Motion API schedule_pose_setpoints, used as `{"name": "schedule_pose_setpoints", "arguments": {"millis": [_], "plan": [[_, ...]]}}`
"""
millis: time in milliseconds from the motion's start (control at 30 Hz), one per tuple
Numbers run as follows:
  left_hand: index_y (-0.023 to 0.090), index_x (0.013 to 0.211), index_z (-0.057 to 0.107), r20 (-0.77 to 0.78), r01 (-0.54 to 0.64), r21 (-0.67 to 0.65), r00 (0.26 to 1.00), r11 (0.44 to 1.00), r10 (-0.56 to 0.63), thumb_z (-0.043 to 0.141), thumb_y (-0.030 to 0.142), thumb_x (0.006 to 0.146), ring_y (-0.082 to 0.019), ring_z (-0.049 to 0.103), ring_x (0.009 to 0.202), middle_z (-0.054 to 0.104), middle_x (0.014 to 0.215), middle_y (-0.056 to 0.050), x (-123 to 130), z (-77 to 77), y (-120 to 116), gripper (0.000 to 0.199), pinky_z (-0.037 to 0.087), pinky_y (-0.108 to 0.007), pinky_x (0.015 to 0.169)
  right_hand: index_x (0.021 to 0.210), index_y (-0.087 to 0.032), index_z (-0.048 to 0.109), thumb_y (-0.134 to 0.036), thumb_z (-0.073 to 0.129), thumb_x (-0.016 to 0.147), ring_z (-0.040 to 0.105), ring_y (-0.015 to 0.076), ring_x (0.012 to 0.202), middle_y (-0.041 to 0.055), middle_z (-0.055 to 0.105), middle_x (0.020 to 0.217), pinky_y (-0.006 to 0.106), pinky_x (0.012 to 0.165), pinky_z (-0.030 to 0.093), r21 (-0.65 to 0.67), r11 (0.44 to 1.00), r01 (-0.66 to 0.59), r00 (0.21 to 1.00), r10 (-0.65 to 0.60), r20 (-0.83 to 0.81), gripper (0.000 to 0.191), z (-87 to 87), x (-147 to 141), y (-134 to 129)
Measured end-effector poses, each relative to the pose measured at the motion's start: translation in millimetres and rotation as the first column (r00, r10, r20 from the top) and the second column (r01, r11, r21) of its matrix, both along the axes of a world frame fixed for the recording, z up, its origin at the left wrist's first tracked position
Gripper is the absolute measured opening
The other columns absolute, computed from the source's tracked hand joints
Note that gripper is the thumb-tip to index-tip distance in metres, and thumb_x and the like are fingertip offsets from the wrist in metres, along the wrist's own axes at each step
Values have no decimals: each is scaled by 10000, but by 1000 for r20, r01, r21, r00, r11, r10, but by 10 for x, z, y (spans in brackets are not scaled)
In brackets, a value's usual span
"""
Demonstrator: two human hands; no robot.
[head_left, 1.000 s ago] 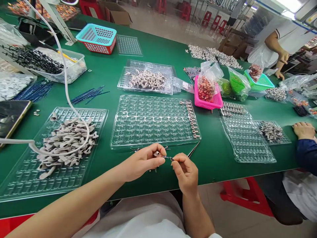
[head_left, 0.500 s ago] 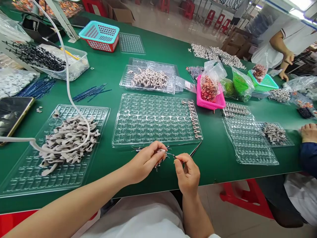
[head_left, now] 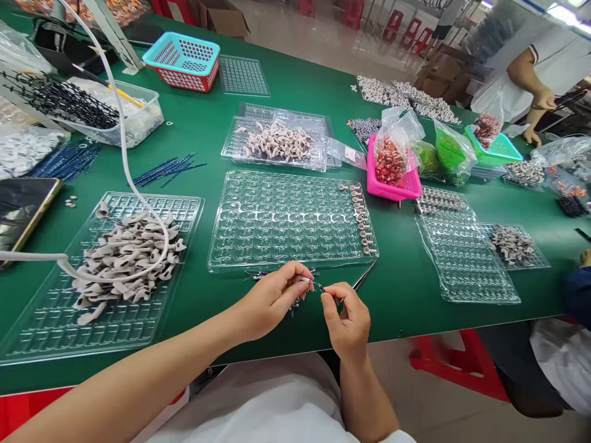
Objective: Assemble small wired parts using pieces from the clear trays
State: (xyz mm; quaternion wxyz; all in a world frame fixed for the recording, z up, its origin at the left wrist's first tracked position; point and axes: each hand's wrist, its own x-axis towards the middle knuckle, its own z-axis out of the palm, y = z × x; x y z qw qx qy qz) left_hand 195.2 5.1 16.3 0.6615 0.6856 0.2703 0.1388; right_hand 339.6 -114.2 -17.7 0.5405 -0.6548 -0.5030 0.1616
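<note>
My left hand (head_left: 270,303) is closed, pinching a small pale plastic piece (head_left: 303,280) between thumb and fingers. Facing it, my right hand (head_left: 347,319) has thumb and forefinger pressed on a tiny dark part with thin wire leads (head_left: 322,288), its leads reaching toward the pale piece. Whether the leads enter the piece is too small to tell. Beneath my left hand lies a heap of small wired parts (head_left: 294,307), mostly hidden. Just beyond both hands is a clear moulded tray (head_left: 277,224), with several small pale parts (head_left: 362,218) along its right side. Pointed tweezers (head_left: 364,275) lie behind my right hand.
A clear tray heaped with grey shells (head_left: 129,255) is on the left, crossed by a white cable (head_left: 124,135). Behind lie more pale pieces (head_left: 278,143). A pink basket (head_left: 392,187) stands right of centre. A co-worker's arm (head_left: 530,80) is at far right.
My right hand has moved slightly left, bringing the wired part closer to the pale piece. My left hand keeps its hold. The view has shifted slightly.
</note>
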Motion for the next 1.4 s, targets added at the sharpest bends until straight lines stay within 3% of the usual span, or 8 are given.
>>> {"name": "schedule_pose_setpoints", "arguments": {"millis": [167, 267, 567, 1067, 1267, 1400], "plan": [[215, 1058, 608, 12, -59, 344, 998, 937, 59, 468, 208, 956, -165, 607, 856, 638, 1006, -49, 6, -100, 1, 174, 505, -295, 754, 947, -204, 608, -110, 567, 896, 562, 130, 717, 10, 628, 805, 272, 667, 460, 43, 999, -11, 989, 5, 145, 115, -2, -26, 30], [217, 1094, 618, 38, -79, 432, 997, 898, 69, 478, 183, 951, -170, 634, 906, 666, 1011, -50, 9, -139, 5, 202, 519, -296, 787, 953, -199, 598, -113, 567, 897, 561, 134, 703, 16, 629, 803, 285, 669, 460, 56, 998, -14, 979, 3, 205, 107, -8, -33, 48], [213, 1053, 609, -59, -69, 462, 992, 884, 108, 534, 252, 932, -175, 662, 798, 701, 898, -30, 14, -109, 9, 147, 536, -300, 728, 959, -203, 591, -125, 557, 897, 558, 150, 698, 29, 630, 790, 308, 663, 458, 42, 999, -3, 955, -9, 296, 106, -27, -31, 60], [198, 1032, 645, 43, -68, 594, 998, 802, 53, 554, 176, 935, -178, 659, 898, 710, 961, -54, 4, -174, 14, 135, 534, -289, 782, 986, -201, 607, -107, 569, 885, 603, 165, 727, 44, 667, 812, 323, 671, 480, 51, 999, -4, 928, -15, 372, 143, -60, -24, 79], [207, 1003, 664, -4, -55, 531, 998, 846, 67, 581, 186, 916, -167, 657, 828, 717, 920, -40, 19, -138, -7, 123, 528, -268, 724, 1105, -204, 628, -106, 574, 909, 661, 178, 805, 68, 710, 901, 336, 716, 524, 103, 995, 0, 937, -36, 348, 225, -57, -19, 68], [213, 986, 674, 9, -62, 477, 998, 877, 65, 600, 196, 902, -159, 662, 805, 723, 916, -32, 22, -124, -9, 113, 531, -260, 722, 1079, -213, 648, -127, 575, 923, 673, 171, 807, 59, 716, 900, 322, 711, 540, 84, 996, 11, 963, -33, 267, 193, -33, -20, 62]]}}
